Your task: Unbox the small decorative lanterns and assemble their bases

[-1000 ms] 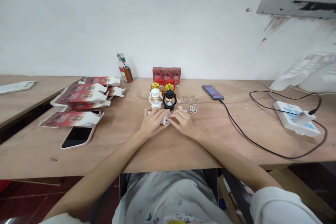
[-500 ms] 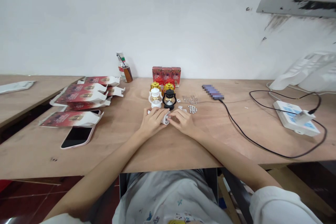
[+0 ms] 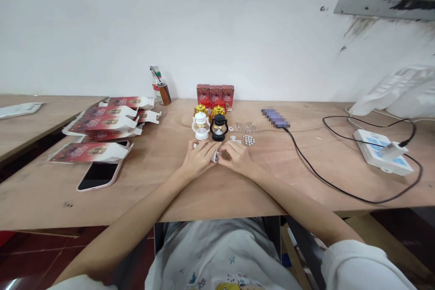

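My left hand [image 3: 199,159] is wrapped round a small white lantern [image 3: 215,157], mostly hidden by the fingers, its round base turned to the right. At that base the fingers of my right hand [image 3: 237,157] are pinched together; whatever they hold is too small to make out. Just beyond the hands stand a white lantern [image 3: 201,128] and a black lantern [image 3: 219,128], both upright. Gold lanterns [image 3: 200,109] and red ones [image 3: 221,104] are behind them. Button cells [image 3: 249,140], small white plastic pieces [image 3: 235,139] and a pile of thin metal pieces [image 3: 246,127] lie to the right.
Three red boxes [image 3: 215,94] stand near the wall. Flattened red cartons [image 3: 102,121] overlap a phone [image 3: 102,175] at left. A bottle [image 3: 161,91] stands behind. A second phone [image 3: 275,118] on a black cable [image 3: 316,176] and a power strip [image 3: 384,150] are at right.
The white lantern's base has turned and shows less of its round face. My right fingers have closed in nearer to it. The other things have stayed put.
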Available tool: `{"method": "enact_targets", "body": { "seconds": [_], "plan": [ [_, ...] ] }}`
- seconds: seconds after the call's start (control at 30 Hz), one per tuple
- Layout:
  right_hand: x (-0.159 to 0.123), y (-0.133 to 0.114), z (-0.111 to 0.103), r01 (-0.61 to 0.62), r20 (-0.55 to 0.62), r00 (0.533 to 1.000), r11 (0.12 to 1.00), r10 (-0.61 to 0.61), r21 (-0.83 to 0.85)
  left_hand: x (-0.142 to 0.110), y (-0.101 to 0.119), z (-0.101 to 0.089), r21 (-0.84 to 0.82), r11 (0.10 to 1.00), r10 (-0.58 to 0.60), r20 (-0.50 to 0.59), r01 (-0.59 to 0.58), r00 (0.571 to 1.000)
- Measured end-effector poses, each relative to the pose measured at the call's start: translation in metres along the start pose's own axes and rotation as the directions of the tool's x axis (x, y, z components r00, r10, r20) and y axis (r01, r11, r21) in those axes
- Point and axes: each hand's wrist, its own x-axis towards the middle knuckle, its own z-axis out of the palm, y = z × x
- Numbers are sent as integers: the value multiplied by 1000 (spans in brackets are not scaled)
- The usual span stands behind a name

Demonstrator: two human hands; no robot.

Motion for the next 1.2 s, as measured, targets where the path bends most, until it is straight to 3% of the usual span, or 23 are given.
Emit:
{"method": "enact_targets", "body": {
  "seconds": [0.27,0.63,0.87,0.97,1.1,1.2],
  "plan": [
    [2,3,-2,15,34,999,1000,-15,7,2,1,-1,-31,999,-17,42,18,999],
    [3,6,-3,-6,30,1000,1000,6,13,4,-3,0,-46,999,-25,3,25,1000],
    [2,29,-8,-131,47,990,991,131,-2,3,-16,-6,-22,993,-114,-33,114,993],
    [1,52,-10,-284,67,956,958,286,-48,3,-18,-7,10,993,-117,-34,117,993],
    [0,82,-8,-529,137,834,845,535,-82,3,-13,-6,36,996,-77,-39,79,996],
    [4,97,-4,-603,191,766,789,614,-117,3,-10,-6,46,998,-52,-32,53,998]
  ]
}}
